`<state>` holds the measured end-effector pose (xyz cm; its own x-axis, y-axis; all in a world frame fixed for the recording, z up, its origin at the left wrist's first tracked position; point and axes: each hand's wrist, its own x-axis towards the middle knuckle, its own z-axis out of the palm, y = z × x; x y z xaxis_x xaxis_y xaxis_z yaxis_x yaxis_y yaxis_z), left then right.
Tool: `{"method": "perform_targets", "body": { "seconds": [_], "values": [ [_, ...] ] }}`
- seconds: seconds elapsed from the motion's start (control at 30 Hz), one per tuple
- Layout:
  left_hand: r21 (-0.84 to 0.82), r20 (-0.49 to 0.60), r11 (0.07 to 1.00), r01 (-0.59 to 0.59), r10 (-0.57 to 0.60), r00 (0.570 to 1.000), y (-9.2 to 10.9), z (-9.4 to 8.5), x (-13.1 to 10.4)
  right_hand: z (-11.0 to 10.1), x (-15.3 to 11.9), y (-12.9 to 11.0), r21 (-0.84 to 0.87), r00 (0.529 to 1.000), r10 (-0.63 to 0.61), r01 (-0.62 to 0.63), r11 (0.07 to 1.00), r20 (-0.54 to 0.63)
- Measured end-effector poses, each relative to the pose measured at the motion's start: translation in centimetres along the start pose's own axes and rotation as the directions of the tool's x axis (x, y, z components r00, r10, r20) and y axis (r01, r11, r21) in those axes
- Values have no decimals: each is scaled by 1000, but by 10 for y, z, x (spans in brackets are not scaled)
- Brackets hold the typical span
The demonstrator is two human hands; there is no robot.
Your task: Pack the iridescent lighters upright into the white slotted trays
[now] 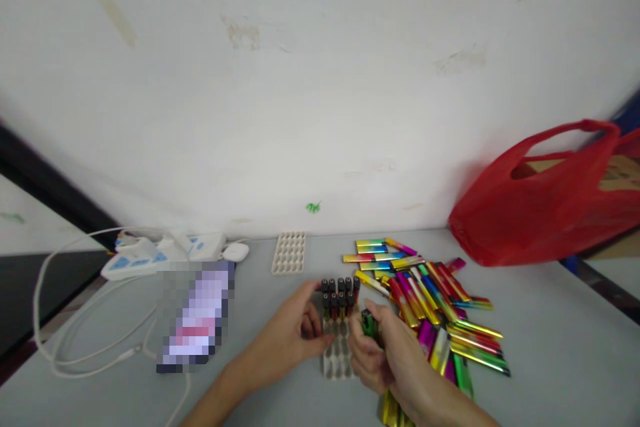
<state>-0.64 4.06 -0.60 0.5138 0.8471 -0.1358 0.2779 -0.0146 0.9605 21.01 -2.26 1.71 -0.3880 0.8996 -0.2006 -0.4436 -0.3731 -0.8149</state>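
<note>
Soft, even indoor light, slightly blurred detail, glints on foil, stretched edges, one pixelated patch.

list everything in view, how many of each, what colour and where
wall: one, white, behind the table
table: one, grey, under everything
power strip: one, white and blue, left
cables: several, white, left
round device: one, white, beside the strip
flat device: one, pixelated purple, left
far tray: one, off-white, near the wall
near tray: one, pale, between the hands
black-topped pieces: about nine, upright in the near tray
shiny sticks: dozens, mixed colours, piled right
bag: one, red, far right
left hand: one, beside the near tray
right hand: one, holding a green piece
</note>
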Motion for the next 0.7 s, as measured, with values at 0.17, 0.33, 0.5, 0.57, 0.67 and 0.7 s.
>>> {"method": "perform_targets", "body": {
  "seconds": [0.17,0.33,0.5,0.57,0.67,0.7],
  "values": [
    [6,7,1000,-9,9,1000,-2,-1,1,2,3,0,-23,999,-7,6,1000,-43],
    [2,-4,1000,-5,5,1000,-3,0,1,4,5,-6,-38,994,74,-77,996,-82],
    [-2,3,1000,1,-1,1000,1,0,-1,3,5,-6,-55,990,95,-101,993,-105],
    [-2,-7,1000,0,0,1000,1,0,-1,2,5,-4,-63,990,91,-98,993,-106],
    [7,-11,1000,-6,6,1000,0,0,0,1,5,-3,-76,990,100,-108,991,-103],
    [12,-7,1000,-6,6,1000,-1,0,0,0,5,-3,-83,988,102,-112,990,-115]
  ]
}}
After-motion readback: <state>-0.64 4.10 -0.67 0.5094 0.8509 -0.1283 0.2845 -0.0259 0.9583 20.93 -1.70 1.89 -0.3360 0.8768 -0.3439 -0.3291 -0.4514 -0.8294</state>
